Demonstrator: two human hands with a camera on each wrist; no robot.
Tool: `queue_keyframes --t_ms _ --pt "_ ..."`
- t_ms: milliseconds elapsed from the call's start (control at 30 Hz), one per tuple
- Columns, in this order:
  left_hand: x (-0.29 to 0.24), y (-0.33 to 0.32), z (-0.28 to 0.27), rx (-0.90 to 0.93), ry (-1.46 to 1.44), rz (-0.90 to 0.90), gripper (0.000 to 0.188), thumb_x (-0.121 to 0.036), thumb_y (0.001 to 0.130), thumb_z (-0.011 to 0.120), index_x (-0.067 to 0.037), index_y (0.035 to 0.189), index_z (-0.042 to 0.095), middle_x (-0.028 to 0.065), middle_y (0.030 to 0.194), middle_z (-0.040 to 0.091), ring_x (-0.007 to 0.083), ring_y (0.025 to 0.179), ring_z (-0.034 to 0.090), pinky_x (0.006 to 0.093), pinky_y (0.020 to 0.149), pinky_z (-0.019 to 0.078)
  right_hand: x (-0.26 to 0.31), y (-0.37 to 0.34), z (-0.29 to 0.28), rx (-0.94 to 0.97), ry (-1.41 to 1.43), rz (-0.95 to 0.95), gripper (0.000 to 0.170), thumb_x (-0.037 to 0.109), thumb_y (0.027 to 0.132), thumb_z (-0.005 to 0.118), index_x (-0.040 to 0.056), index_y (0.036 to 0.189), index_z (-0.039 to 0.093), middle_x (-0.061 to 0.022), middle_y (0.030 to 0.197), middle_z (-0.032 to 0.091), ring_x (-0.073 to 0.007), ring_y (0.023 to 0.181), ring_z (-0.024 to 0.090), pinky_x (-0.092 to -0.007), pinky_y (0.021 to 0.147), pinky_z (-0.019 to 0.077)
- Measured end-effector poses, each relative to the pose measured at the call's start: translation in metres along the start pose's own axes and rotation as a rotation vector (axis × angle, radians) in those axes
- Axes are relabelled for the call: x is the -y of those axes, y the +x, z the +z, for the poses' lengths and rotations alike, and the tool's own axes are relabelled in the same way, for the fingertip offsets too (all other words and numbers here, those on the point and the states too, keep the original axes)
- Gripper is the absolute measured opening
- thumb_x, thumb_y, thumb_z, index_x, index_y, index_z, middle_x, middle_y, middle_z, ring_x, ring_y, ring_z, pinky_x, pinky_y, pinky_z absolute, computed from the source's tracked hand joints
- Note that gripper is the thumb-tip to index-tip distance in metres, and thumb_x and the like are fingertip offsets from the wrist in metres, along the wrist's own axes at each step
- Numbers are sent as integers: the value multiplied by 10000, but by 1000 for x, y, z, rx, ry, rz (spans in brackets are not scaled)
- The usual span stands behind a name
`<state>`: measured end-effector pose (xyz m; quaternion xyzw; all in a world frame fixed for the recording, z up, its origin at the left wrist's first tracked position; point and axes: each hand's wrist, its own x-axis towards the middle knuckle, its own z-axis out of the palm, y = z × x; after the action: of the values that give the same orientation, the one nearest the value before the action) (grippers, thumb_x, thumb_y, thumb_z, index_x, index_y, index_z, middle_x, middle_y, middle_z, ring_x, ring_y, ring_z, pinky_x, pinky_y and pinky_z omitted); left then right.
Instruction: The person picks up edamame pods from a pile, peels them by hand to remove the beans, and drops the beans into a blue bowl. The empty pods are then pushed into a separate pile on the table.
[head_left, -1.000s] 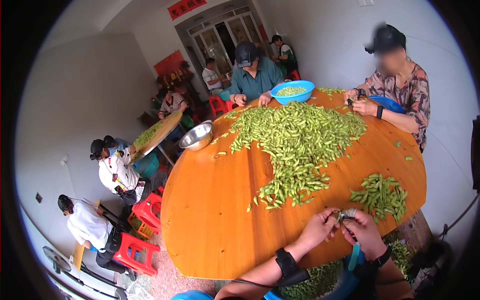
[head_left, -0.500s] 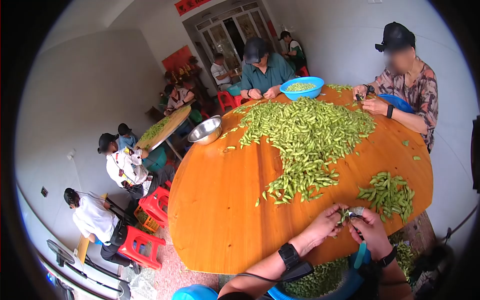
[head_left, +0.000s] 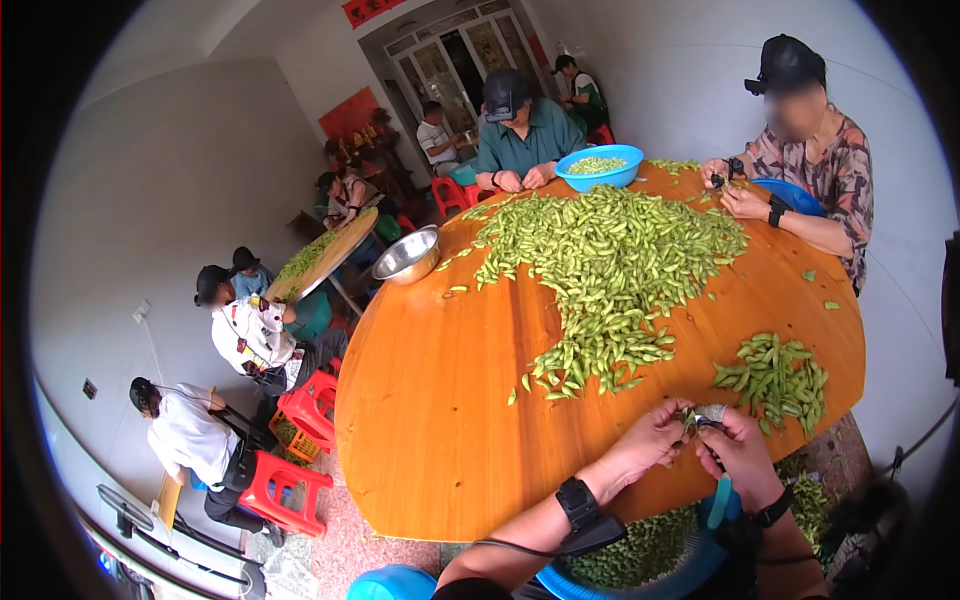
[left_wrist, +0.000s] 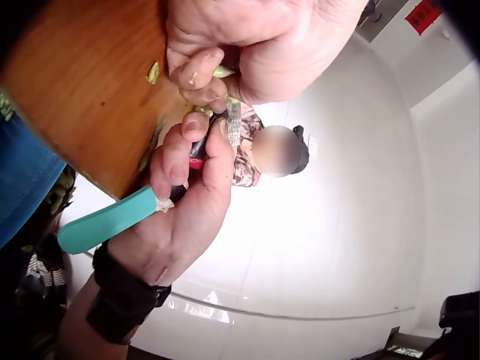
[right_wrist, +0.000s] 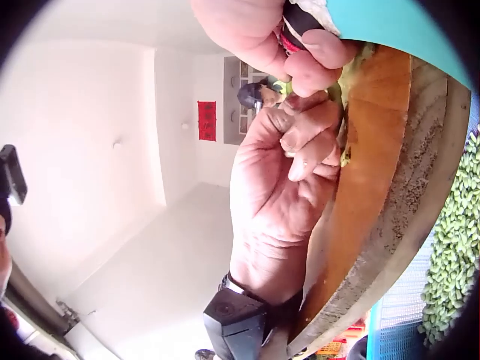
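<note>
At the near edge of the round wooden table point(head_left: 440, 430), both hands meet. My left hand point(head_left: 652, 438) pinches a green soybean pod point(left_wrist: 223, 72) between thumb and fingers, which hide most of it. Beside it my right hand point(head_left: 748, 458) grips a tool with a teal handle point(left_wrist: 109, 223); the handle sticks out below the palm. The tool's black and red middle point(left_wrist: 197, 156) shows between the right fingers, and its working end is mostly hidden. A silver-grey strip point(left_wrist: 234, 124) shows by the right thumb. Close beyond the right hand lies a small heap of pods point(head_left: 770, 382).
A large pod pile point(head_left: 610, 260) covers the table's far middle. Below the near edge sits a blue basin point(head_left: 690, 583) with green beans point(right_wrist: 456, 274). A metal bowl point(head_left: 408, 256) and a blue bowl point(head_left: 600, 180) stand farther off. Two people sit across; others work at left beside red stools point(head_left: 285, 493).
The head view has shifted, moving the table slightly right and up. My hands stay together at the near edge. The far person in teal has brought both hands closer together.
</note>
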<state>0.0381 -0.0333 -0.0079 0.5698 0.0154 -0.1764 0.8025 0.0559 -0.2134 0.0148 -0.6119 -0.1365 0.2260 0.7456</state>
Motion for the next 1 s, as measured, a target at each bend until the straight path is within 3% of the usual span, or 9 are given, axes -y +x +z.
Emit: queue_keyframes --t_ms 267,333,433,533,567,633,733,833,1000 --pt "-14 -21 -6 26 96 -5 321 -32 922 439 -58 1226 539 -30 858 506 38 666 438 168 560 351 4 6 -20 -106 117 24 116 94 925 546 45 1008 610 -31 645 556 -81 415 436 -225 365 307" --pt "-25 -36 17 -52 446 88 304 -18 915 433 -48 1175 588 -12 857 526 61 713 475 188 635 391 17 6 -35 -196 102 -37 106 114 922 559 55 985 620 -15 647 561 -69 433 452 -216 371 317" --pt "-29 -71 41 -22 809 152 299 19 894 429 -34 1129 606 27 849 563 127 802 538 266 746 449 32 15 -73 -359 53 -42 95 141 913 560 62 906 611 -3 643 567 -59 451 464 -211 388 331" --pt "-13 -101 48 15 1050 235 267 27 886 472 -32 1104 614 103 950 647 224 922 623 332 812 489 17 22 -112 -317 65 -84 93 110 913 536 32 877 571 -19 651 567 -78 448 476 -227 384 337" --pt "-14 -107 52 1 1150 273 217 -12 850 550 -27 1055 617 170 1056 650 379 971 611 414 837 496 18 20 -114 -326 76 -92 93 110 913 536 32 877 571 -19 651 567 -78 448 476 -227 384 337" --pt "-29 -105 61 -29 1210 334 213 -14 842 563 -31 1046 623 164 1069 646 371 988 603 417 849 491 22 11 -103 -229 -14 -8 84 79 915 518 13 875 553 -32 651 565 -83 432 469 -236 373 337" --pt "-50 -68 46 -179 1306 384 253 -13 827 587 -58 1070 644 151 1099 639 345 1032 587 394 894 475 12 17 -101 -234 -87 -22 96 72 928 498 2 907 560 -38 651 562 -78 428 470 -238 365 347" --pt "-62 1 13 -528 1477 530 324 -42 809 612 -40 1133 624 172 1113 612 384 1034 560 420 915 461 15 13 -100 -239 -99 -23 111 84 941 490 12 951 575 -33 661 562 -80 438 484 -244 375 368" --pt "-51 55 -32 -618 1679 596 331 -61 790 655 -36 1118 626 193 1072 587 407 1014 551 443 894 466 19 9 -96 -258 -159 -31 128 91 947 487 -1 991 565 -43 693 563 -83 455 496 -246 381 382"
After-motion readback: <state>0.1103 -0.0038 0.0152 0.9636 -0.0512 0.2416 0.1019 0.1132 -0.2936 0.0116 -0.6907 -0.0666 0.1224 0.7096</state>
